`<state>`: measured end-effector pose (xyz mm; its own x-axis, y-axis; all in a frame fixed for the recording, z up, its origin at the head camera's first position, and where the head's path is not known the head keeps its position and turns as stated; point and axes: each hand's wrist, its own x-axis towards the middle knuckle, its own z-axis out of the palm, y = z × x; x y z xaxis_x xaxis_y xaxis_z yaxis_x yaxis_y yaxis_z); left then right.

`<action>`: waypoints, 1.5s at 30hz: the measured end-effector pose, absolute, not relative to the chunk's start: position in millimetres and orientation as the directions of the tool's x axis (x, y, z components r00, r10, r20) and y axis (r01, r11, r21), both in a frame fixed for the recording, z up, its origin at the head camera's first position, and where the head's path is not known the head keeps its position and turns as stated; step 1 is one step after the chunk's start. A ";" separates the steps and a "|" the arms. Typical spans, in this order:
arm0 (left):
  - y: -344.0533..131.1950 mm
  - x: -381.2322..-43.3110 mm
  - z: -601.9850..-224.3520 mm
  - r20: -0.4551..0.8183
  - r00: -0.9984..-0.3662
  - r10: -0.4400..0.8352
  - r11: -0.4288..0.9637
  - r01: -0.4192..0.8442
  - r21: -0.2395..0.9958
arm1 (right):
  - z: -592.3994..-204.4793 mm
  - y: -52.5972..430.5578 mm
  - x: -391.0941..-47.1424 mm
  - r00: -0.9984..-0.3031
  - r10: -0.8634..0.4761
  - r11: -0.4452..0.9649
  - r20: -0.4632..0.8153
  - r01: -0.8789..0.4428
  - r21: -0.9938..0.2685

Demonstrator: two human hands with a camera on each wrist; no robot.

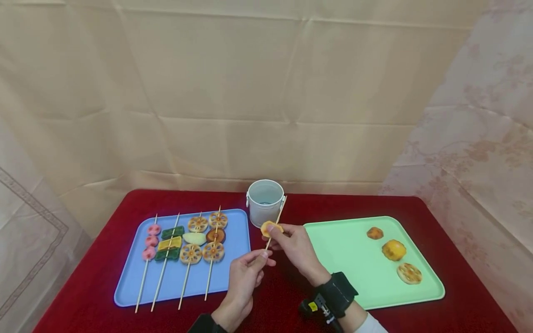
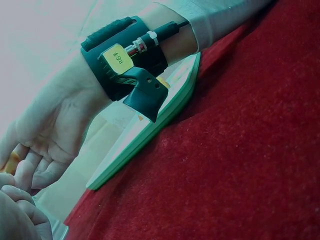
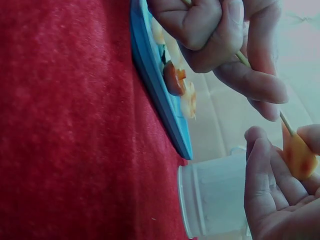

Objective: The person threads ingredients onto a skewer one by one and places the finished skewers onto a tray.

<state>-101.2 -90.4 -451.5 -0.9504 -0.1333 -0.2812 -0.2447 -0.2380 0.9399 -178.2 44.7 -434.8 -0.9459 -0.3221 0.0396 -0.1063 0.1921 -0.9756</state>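
Observation:
Below the white pail, my left hand [image 1: 243, 280] pinches a thin wooden skewer [image 1: 281, 211] that slants up to the right. My right hand [image 1: 300, 249] holds a yellow-orange food slice [image 1: 266, 228] between thumb and fingers, with the skewer passing through it. Seen closer in the right wrist view, the skewer [image 3: 286, 121] runs from the left hand [image 3: 215, 35] into the slice [image 3: 299, 156], which the right hand [image 3: 280, 205] grips at its edge. Only part of the slice [image 2: 11, 163] shows in the left wrist view, behind fingers.
On the left, a blue tray [image 1: 125, 291] bears several loaded skewers of pink, green, yellow and lotus-root pieces. A green tray [image 1: 341, 259] on the right carries a small brown piece [image 1: 374, 233], a yellow piece [image 1: 393, 250] and a lotus slice [image 1: 409, 273]. The pail [image 1: 262, 215] stands at the back.

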 end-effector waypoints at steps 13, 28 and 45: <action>-84.4 -102.5 -448.5 -0.288 -0.947 -0.140 -0.273 -0.242 0.931 | -433.7 41.8 -180.8 -0.961 -0.264 0.284 0.080 -0.157 -0.946; -66.8 -118.7 -438.8 -0.274 -0.958 -0.084 -0.374 -0.225 0.900 | -426.8 43.4 -192.6 -0.979 -0.163 0.177 0.120 -0.148 -0.973; -66.9 -122.6 -436.3 -0.258 -0.959 -0.115 -0.381 -0.197 0.903 | -434.5 44.6 -182.5 -0.958 -0.255 0.291 0.128 -0.203 -0.935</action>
<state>-122.6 -66.9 -436.3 -0.9592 -0.1153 -0.2582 -0.1973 -0.3812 0.9032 -182.5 44.6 -434.5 -0.9583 -0.2555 0.1281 -0.2026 0.2910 -0.9350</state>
